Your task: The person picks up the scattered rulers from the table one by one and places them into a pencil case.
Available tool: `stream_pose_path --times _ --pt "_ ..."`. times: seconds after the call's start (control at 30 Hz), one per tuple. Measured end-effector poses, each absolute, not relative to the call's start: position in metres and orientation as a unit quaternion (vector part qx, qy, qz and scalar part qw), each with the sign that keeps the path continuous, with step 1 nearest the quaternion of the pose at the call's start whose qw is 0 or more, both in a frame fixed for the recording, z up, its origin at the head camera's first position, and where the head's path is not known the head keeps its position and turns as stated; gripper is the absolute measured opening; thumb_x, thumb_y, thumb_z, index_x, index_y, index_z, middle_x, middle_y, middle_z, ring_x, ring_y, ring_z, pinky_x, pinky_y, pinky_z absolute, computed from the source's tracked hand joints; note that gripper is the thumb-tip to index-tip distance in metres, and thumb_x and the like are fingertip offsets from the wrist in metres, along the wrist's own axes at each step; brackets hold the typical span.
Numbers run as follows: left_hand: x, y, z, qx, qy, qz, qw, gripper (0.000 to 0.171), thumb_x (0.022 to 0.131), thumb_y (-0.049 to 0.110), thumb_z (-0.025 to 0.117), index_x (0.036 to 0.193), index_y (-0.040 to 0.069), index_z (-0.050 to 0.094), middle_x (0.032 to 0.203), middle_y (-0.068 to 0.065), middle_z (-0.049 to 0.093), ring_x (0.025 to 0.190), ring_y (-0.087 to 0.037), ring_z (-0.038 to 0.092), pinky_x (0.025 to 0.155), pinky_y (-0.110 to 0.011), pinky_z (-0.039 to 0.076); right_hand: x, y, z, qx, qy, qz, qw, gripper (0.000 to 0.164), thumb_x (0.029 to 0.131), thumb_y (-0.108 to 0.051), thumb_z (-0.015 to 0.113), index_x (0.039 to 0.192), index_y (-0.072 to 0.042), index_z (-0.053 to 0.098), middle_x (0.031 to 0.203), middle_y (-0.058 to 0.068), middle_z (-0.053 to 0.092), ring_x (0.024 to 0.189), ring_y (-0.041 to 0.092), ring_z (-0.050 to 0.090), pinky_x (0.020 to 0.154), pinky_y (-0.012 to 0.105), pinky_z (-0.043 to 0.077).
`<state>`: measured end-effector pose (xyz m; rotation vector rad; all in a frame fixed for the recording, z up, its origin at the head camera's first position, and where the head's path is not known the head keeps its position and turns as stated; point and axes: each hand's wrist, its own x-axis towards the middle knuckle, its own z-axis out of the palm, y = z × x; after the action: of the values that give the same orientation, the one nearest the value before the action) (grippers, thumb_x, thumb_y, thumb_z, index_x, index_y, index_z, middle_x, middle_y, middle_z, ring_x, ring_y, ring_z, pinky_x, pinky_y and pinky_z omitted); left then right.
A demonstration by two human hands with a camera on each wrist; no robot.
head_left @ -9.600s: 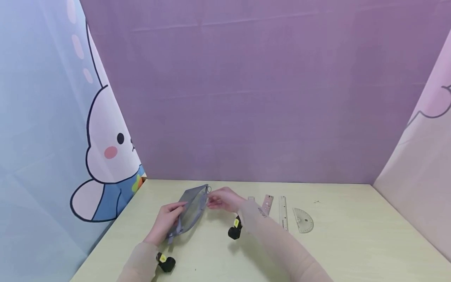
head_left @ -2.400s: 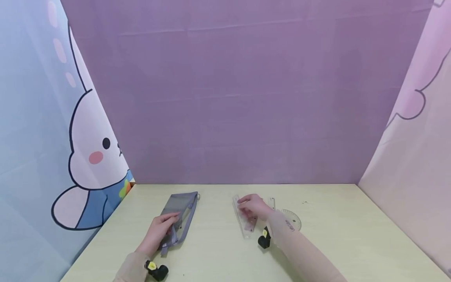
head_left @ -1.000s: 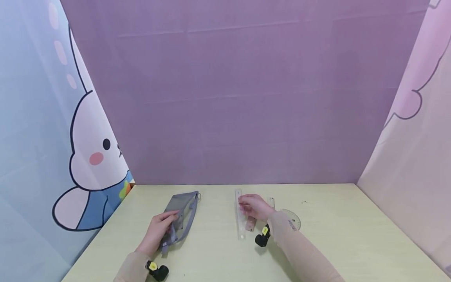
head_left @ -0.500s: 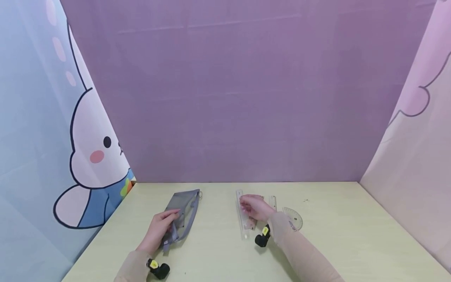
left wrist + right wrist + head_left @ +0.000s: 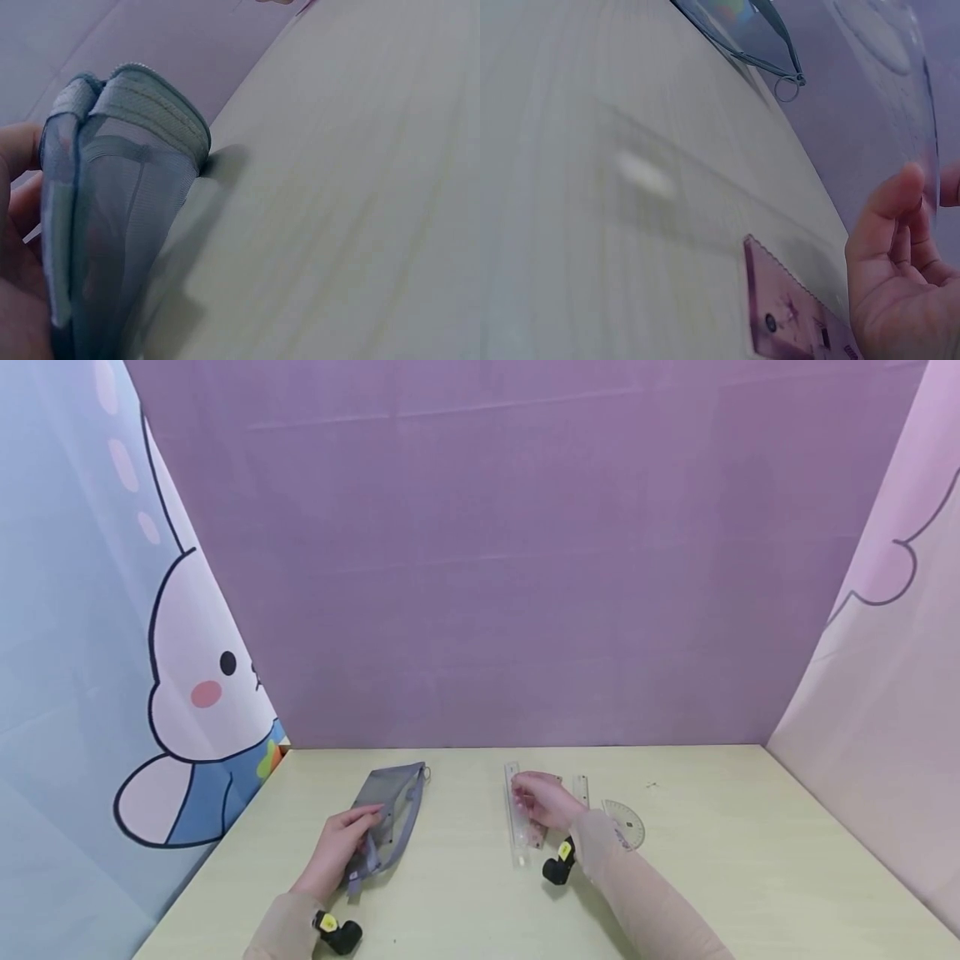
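My left hand (image 5: 341,847) grips a grey-blue mesh zipper pouch (image 5: 384,787) on the left of the table, thumb on one side and fingers behind. The pouch gapes along its zipped edge; its mesh wall (image 5: 112,217) and zipper tape (image 5: 154,112) show in the left wrist view. My right hand (image 5: 546,799) pinches a clear ruler (image 5: 517,827) between thumb and fingers. The right wrist view has this clear ruler (image 5: 892,82) raised off the table, its shadow falling below. Under that hand lies a pink ruler (image 5: 791,307), partly hidden.
A second clear ruler (image 5: 581,787) lies behind my right wrist, partly covered by the sleeve. Right of it is a clear half-round protractor (image 5: 626,822). A purple curtain (image 5: 480,568) hangs at the table's back edge. Black cameras sit on both wrists.
Since the oldest frame, my right hand has left the pouch's opening and moved right, where it took hold of the clear ruler. The pouch sits lower. Over the last second, the ruler tilts only slightly.
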<state>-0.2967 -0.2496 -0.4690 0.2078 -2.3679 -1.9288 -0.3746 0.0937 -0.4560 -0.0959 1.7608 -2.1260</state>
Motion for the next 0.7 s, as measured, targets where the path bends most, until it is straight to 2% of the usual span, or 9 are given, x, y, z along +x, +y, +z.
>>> stream_pose_path --times 0.3,0.53,0.7 --pt "-0.2961 -0.2487 -0.4666 0.063 -0.768 -0.636 0.044 0.035 0.090 0.015 0.062 0.122 0.002 0.066 0.070 0.000 0.047 0.059 -0.013 0.043 0.058 -0.026 0.042 -0.3749 0.0917 -0.4541 -0.028 0.610 -0.766 0.200 0.013 0.093 -0.010 0.058 0.101 0.000 0.057 0.087 0.005 0.059 0.076 0.013 0.055 0.068 0.022 0.047" --pt "-0.2961 -0.2481 -0.4642 0.062 -0.771 -0.632 0.044 0.036 0.090 0.017 0.062 0.123 0.002 0.065 0.075 -0.001 0.049 0.059 -0.013 0.043 0.058 -0.026 0.041 -0.3719 0.0874 -0.4505 -0.032 0.602 -0.770 0.211 0.013 0.092 -0.011 0.059 0.100 -0.001 0.058 0.086 0.005 0.060 0.074 0.013 0.057 0.067 0.023 0.048" --pt "-0.2962 -0.2478 -0.4636 0.065 -0.773 -0.630 0.045 0.035 0.091 0.016 0.062 0.123 0.003 0.066 0.078 -0.002 0.050 0.059 -0.013 0.043 0.058 -0.027 0.041 -0.3709 0.0841 -0.4479 -0.031 0.598 -0.772 0.213 0.014 0.093 -0.010 0.058 0.102 0.000 0.058 0.089 0.006 0.059 0.076 0.014 0.058 0.072 0.024 0.051"
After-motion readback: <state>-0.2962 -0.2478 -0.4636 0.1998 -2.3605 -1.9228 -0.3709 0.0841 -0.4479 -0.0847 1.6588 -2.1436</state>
